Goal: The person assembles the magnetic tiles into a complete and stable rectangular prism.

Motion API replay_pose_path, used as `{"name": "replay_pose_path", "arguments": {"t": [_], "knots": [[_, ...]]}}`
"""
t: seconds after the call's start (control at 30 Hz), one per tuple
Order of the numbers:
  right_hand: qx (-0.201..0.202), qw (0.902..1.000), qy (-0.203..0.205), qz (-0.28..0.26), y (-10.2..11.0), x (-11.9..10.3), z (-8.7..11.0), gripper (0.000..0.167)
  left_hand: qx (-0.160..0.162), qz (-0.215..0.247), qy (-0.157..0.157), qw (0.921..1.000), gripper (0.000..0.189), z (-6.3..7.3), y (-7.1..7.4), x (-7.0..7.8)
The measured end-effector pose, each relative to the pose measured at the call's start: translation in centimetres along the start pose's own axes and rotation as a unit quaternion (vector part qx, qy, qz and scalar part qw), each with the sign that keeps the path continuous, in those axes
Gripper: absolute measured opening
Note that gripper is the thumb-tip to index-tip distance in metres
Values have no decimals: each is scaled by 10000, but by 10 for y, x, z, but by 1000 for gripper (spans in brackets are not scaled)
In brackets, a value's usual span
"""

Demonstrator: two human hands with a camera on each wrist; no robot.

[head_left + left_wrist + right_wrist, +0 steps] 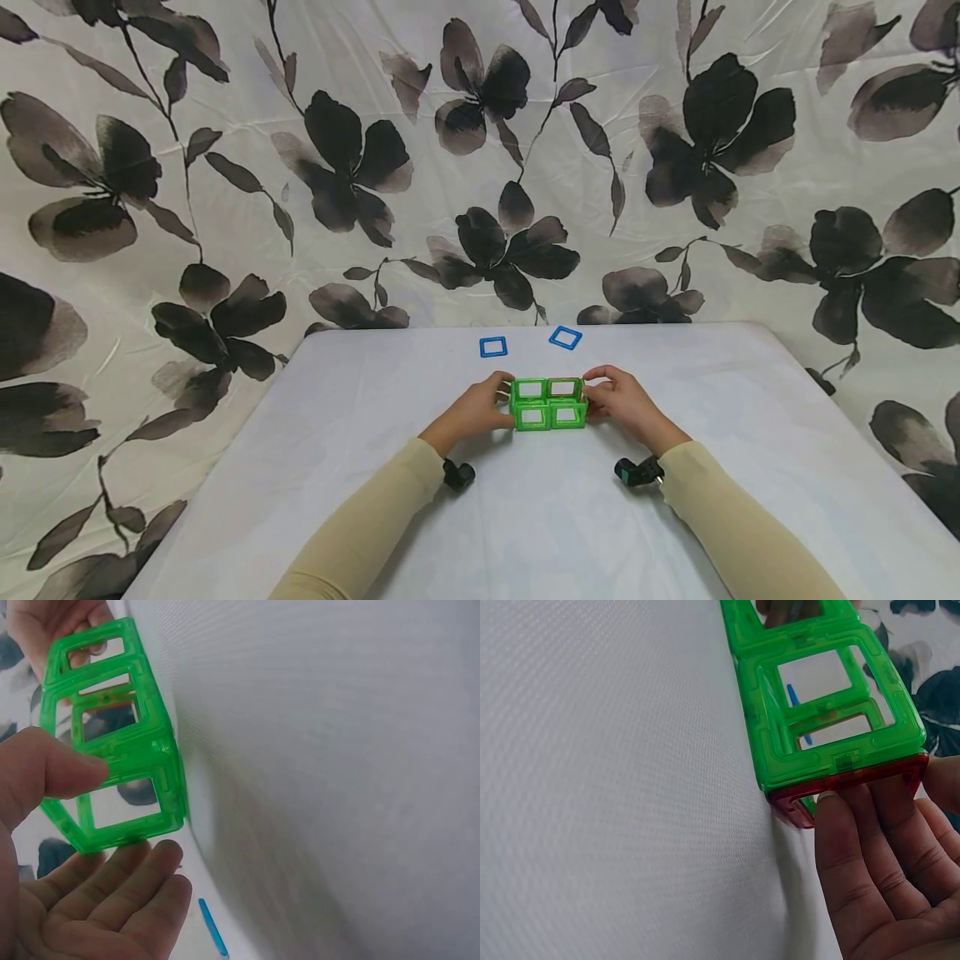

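Several green see-through magnetic tiles (550, 415) stand joined as a low box of two square cells. At its left end, my left hand (480, 406) holds the box, thumb on the near edge and fingers (154, 862) against the end face. My right hand (621, 406) is at the other end, holding a red magnetic tile (799, 789) that lines up with the green end. Its fingertips lie against the red tile, with the thumb at the upper edge. Part of the red tile is hidden behind those fingers.
Beyond the box, two blue square tiles, one on the left (493, 347) and one on the right (566, 337), lie flat near the back edge of the white-covered table (540, 517). Behind it hangs a floral cloth (420, 283). A dark camera is strapped at each wrist.
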State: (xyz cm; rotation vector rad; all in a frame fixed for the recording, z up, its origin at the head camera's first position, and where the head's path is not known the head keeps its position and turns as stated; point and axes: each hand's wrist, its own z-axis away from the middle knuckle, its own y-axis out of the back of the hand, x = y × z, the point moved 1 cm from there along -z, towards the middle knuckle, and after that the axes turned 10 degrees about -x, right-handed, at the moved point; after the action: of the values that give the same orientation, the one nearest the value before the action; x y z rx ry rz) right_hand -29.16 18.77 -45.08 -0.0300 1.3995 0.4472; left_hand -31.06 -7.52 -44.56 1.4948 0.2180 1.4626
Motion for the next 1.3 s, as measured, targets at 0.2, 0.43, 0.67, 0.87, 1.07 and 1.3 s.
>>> {"name": "replay_pose_path", "arguments": {"t": [0.2, 0.43, 0.67, 0.87, 1.07, 1.3], "knots": [[8, 10000, -22, -23, 0, 1, 0, 37, 8, -18, 15, 10000, 76, 1, 0, 1], [4, 10000, -52, 32, 1, 1, -1, 39, -25, -8, 42, 10000, 77, 0, -1, 0], [17, 10000, -66, 44, 1, 1, -2, 38, -25, -47, -14, 10000, 79, 0, -1, 0], [-18, 9999, -75, 64, 1, 1, -2, 39, -53, -63, -20, 10000, 78, -1, -1, -1], [7, 10000, -39, 79, 1, 1, -2, 38, -88, 20, -47, 9999, 78, 1, 1, 0], [52, 9999, 14, 111, -1, 1, 1, 40, -145, 106, 37, 9998, 76, 3, 2, 1]]}}
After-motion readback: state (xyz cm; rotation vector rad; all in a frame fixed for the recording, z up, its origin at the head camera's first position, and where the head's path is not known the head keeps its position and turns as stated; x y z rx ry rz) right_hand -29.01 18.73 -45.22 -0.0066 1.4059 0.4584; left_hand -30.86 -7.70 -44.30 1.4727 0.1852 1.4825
